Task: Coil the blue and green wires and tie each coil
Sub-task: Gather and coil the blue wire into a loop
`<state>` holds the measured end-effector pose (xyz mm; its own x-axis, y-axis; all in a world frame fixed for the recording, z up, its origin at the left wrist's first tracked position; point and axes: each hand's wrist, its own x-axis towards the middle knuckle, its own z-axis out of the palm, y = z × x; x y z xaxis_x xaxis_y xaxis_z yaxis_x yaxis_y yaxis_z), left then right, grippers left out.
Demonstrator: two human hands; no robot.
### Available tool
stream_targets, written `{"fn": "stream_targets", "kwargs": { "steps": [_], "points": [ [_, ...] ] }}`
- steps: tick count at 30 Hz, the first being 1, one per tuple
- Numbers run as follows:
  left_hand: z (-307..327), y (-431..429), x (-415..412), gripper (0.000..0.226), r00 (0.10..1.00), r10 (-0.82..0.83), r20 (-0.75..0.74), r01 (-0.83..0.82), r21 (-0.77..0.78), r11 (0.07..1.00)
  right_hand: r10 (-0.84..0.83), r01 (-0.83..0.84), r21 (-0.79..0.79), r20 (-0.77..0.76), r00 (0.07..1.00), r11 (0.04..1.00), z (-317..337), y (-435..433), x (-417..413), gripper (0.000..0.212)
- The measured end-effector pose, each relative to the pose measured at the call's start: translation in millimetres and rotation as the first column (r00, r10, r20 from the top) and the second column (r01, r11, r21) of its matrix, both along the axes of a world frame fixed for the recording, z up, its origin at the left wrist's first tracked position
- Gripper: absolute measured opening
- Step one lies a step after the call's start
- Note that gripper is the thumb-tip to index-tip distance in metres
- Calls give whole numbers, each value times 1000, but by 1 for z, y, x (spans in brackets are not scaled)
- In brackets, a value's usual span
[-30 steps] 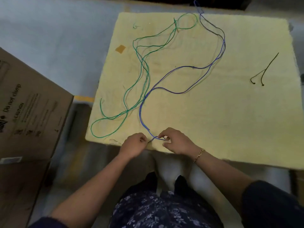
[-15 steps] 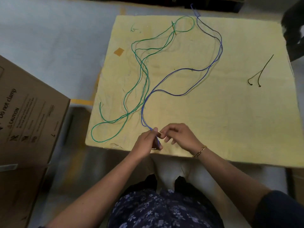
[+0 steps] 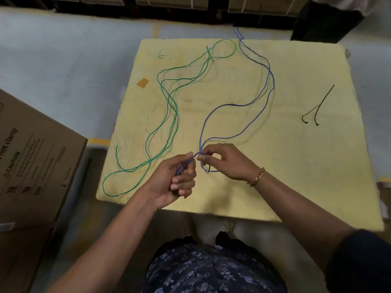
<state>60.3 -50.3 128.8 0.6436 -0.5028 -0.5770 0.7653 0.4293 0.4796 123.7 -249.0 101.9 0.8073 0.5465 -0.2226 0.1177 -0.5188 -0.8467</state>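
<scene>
The left hand's (image 3: pixel 174 182) fingers (image 3: pixel 183 185) curl round the blue wire (image 3: pixel 232 104), thumb pressing it. The right hand (image 3: pixel 229 162) pinches the same wire just beside, a small loop hanging under it. Both hands are near the bench's (image 3: pixel 296 176) near edge. The blue wire runs to the far edge and overhangs it. The green wire (image 3: pixel 169 98) sprawls from the near-left corner towards the far edge. Two black ties (image 3: pixel 318 109) lie by the right edge.

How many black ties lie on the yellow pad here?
2, both near the right edge of the yellow pad: the left tie curls leftward, the right tie runs straighter beside it; their upper lengths seem to overlap.
</scene>
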Motion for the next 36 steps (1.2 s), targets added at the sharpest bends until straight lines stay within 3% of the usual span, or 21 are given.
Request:
{"fn": "stream_targets", "kwargs": {
  "steps": [7, 15, 19, 23, 25, 29, 33, 36],
  "points": [
    [10, -4, 2, 29, 972, 234, -29, -236, -73, 969, 27, -27, 12, -52, 998, 1000, 13, -41, 29, 18],
    [7, -2, 45, 25, 863, 505, -12, -502, 90, 860, -14, 10, -82, -57, 998, 997, 6, -58, 53, 20],
    [18, 8, 71, 31, 871, 491, 5, -490, 43, 870, -134, 134, -95, 8, 991, 986, 0, -50, 59, 21],
    [25, 11, 87, 15, 916, 400, -18, -399, -113, 910, -241, 254, -154, 99, 965, 955, -11, -31, 59, 27],
    [27, 12, 90, 19, 943, 332, -16, -331, -142, 933, -284, 308, -204, 139, 949, 929, -15, -20, 58, 29],
    [29, 19, 98, 28, 976, 214, 33, -207, -157, 966, -210, 279, -366, 219, 953, 888, -25, 0, 46, 28],
    [24, 30, 113, 32, 959, 266, 101, -265, -25, 964, -144, 264, -430, 292, 946, 863, -33, 11, 32, 36],
    [21, 36, 120, 43, 953, 263, 153, -266, 1, 964, 5, 139, -470, 291, 957, 872, -32, 17, 20, 33]
  ]
}}
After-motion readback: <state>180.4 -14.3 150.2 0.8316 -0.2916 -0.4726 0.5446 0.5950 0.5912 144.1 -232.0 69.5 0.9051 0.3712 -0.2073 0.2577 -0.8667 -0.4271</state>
